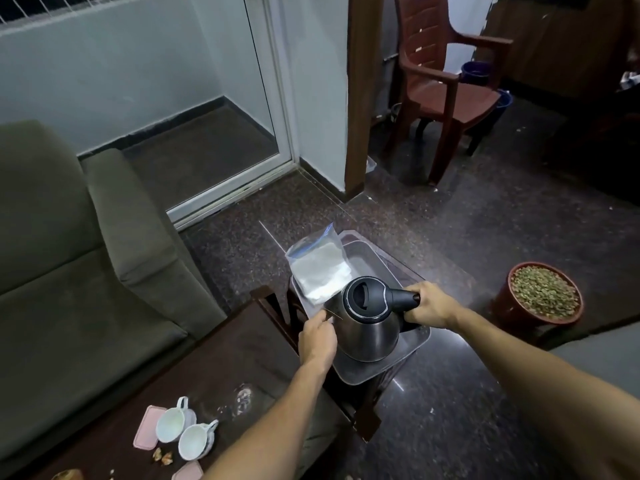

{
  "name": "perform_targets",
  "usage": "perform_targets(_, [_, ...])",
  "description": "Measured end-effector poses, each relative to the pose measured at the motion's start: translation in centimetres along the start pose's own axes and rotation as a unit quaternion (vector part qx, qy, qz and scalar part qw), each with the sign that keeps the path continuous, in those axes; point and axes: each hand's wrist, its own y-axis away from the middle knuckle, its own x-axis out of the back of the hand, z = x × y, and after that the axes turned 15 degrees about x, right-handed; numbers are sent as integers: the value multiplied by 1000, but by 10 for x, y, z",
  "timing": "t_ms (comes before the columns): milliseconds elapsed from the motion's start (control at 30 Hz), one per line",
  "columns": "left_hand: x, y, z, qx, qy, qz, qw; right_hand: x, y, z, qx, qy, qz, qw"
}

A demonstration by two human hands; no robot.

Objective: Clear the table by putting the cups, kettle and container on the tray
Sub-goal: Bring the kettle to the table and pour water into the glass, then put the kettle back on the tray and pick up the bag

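A steel kettle point(369, 322) with a black lid stands on the near end of a clear tray point(372, 370). My right hand point(427, 308) is shut on its black handle. My left hand point(317, 337) pinches the near corner of a clear zip bag point(320, 266) of white powder that lies across the tray's far left side. Two white cups point(187, 433) lie tipped on the dark wooden table point(221, 362) at the lower left, beside a pink container point(147, 427). A second pink piece point(188, 472) shows at the bottom edge.
The tray rests on a dark stool or side table next to the wooden table. An olive sofa point(69, 258) fills the left. A pot of green beans point(542, 294) stands on the floor at the right; a brown plastic chair point(446, 84) is behind. Crumbs lie near the cups.
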Motion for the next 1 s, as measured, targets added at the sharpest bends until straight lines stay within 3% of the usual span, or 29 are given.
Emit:
perform_targets(867, [-24, -32, -23, 12, 0, -2, 1000, -10, -28, 48, -24, 47, -56, 997])
perform_targets(1000, [-21, -38, -22, -3, -6, -8, 1000, -6, -33, 47, -14, 78, -95, 992])
